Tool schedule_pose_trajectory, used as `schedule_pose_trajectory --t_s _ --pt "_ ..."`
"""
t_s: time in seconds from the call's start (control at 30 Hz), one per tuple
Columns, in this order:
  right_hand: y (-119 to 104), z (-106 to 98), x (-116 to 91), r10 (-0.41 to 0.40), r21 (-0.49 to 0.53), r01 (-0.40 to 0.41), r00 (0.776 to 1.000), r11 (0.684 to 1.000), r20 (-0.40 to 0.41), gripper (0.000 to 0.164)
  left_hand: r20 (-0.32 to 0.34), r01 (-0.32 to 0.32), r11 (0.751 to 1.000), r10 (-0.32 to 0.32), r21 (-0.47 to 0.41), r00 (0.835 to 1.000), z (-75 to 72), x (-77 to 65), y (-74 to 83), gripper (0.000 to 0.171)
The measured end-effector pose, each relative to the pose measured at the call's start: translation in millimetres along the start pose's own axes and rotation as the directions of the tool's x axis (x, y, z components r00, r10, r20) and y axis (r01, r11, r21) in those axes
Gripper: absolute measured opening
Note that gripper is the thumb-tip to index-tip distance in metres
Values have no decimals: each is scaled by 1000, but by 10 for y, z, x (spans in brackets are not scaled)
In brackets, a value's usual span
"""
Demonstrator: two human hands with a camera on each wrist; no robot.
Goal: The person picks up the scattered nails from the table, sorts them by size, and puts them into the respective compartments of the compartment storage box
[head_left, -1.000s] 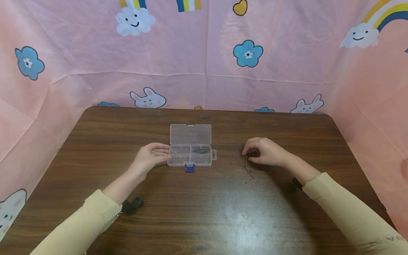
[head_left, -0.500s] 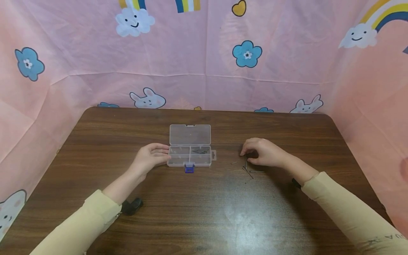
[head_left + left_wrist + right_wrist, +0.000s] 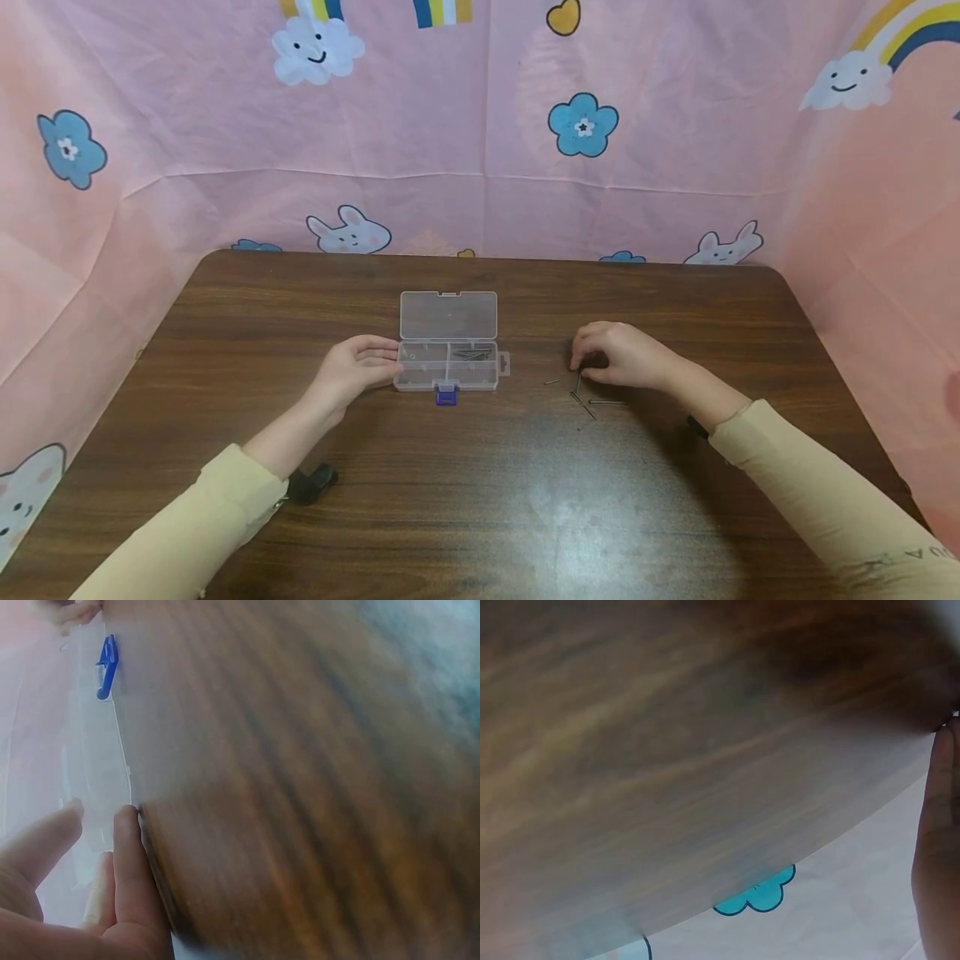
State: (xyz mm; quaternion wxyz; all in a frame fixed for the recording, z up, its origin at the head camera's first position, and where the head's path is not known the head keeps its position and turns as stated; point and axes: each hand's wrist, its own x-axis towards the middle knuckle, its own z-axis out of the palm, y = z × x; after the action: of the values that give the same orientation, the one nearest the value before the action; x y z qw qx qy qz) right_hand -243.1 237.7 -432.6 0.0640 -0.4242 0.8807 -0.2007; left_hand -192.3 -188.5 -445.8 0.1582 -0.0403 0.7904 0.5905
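Note:
A clear plastic compartment box (image 3: pixel 420 387) stands with its lid (image 3: pixel 448 316) raised in the head view. My left hand (image 3: pixel 356 367) holds its left end, thumb at the front corner and fingers farther back. In the left wrist view the fingers (image 3: pixel 129 855) lie against the box wall. Several thin nails (image 3: pixel 471 355) lie in the back right compartment, and a tiny ring (image 3: pixel 412 357) in the back left. To the right, my right hand (image 3: pixel 618 354) pinches the upper end of a nail (image 3: pixel 578 383) between thumb and fingertips. Its lower end meets another nail (image 3: pixel 587 409).
Another nail (image 3: pixel 606 402) and a short pin-like piece (image 3: pixel 551 382) lie on the brown wooden table (image 3: pixel 480 500) near the right hand. A blue latch (image 3: pixel 446 396) hangs at the box's front. Pink printed cloth (image 3: pixel 480 125) surrounds the table's back and sides.
The nail at my right fingertips has tilted slightly, its lower end shifting a little leftward. My left hand and the box have stayed put.

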Motion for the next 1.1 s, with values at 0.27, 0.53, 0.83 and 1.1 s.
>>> schedule_pose_trajectory --t_s 0.27,0.53,0.83,1.1 --pt "12 -16 -7 -24 -9 24 1000 1000 3 18 -4 9 1000 -9 20 1000 -5 -5 -10 54" --pt "-7 -15 -1 -20 -9 20 1000 1000 22 16 -9 7 1000 -7 17 1000 -1 -2 -26 53" --pt "-28 11 9 49 13 -50 998 999 33 14 1 -1 1000 1 13 1000 -9 5 -48 53" --pt "-4 30 66 70 -36 -72 996 997 -53 8 1 -3 1000 3 9 1000 -6 12 -15 53"
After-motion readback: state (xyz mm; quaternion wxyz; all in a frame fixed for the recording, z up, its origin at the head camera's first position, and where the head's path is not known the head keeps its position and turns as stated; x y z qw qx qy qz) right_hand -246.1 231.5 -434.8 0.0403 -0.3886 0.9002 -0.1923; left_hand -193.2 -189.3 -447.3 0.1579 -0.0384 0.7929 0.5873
